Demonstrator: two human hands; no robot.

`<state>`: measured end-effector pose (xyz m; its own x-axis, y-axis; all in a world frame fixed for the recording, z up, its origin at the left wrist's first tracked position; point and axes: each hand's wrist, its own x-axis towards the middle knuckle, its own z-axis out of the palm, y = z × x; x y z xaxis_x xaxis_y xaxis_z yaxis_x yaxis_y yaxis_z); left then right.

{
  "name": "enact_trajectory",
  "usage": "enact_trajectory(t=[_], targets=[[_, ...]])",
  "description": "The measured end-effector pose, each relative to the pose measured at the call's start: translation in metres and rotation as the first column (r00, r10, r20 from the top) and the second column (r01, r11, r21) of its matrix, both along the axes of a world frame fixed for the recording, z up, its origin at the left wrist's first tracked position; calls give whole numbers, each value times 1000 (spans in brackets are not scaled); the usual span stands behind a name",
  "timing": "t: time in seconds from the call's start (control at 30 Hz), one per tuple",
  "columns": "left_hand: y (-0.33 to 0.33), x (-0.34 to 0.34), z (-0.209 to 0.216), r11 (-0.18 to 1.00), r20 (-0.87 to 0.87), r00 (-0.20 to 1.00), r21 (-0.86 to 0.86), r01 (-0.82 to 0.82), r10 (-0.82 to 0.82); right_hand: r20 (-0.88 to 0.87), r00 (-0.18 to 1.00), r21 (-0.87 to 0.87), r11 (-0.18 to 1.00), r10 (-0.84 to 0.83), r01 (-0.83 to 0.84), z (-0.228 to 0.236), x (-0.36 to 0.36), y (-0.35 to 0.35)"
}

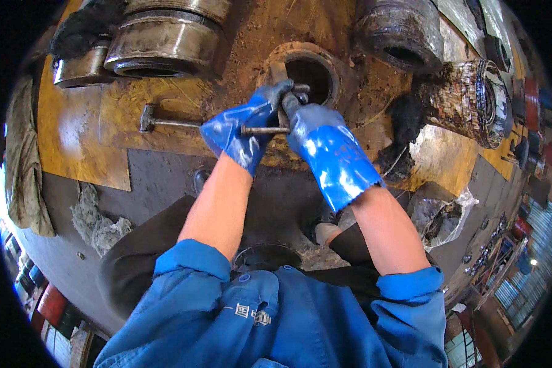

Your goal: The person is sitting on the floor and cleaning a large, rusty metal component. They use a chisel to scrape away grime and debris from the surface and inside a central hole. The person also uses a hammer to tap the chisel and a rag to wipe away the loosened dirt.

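While both gloved hands meet over the middle of the yellow-painted work surface, things lie across it from left to right as follows. At the far left a grey cloth hangs over the edge, and a crumpled rag lies lower down on the dark metal. Above them sit two stacked steel rings, their bore dark; what is inside cannot be told. Just right of the bare yellow patch lies one small hammer, its handle pointing toward the left hand.

That left hand, in a blue glove, is closed around a rusty metal bar that runs level between the hands. The right hand, also gloved in blue, is wrapped round the bar's other end, fingers curled tight near a rusty upright piece. Both hands sit at the near rim of one round hole in the surface; the hole is dark, and nothing can be made out in it.

Further right stand two greasy cylinders: a black sleeve, hollow and dark inside, and a grimy tube lying on its side. Below them, one torn plastic bag holds dark scraps.
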<state>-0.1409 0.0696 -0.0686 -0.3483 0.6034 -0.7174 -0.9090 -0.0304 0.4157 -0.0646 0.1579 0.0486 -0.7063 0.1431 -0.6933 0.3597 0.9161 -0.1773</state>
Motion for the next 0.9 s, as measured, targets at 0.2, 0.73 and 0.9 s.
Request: enact_trajectory(t=[0.2, 0.73, 0.9], targets=[[4, -24, -5, 959, -49, 997, 282, -39, 55, -53, 994, -65, 993, -99, 96, -9, -27, 16], [126, 75, -8, 936, 519, 855, 315, -159, -30, 41, -36, -628, -54, -998, 776, -5, 97, 45], [171, 131, -14, 837, 760, 649, 327, -438, 43, 588, -390, -598, -706, -709, 380, -23, 145, 87]])
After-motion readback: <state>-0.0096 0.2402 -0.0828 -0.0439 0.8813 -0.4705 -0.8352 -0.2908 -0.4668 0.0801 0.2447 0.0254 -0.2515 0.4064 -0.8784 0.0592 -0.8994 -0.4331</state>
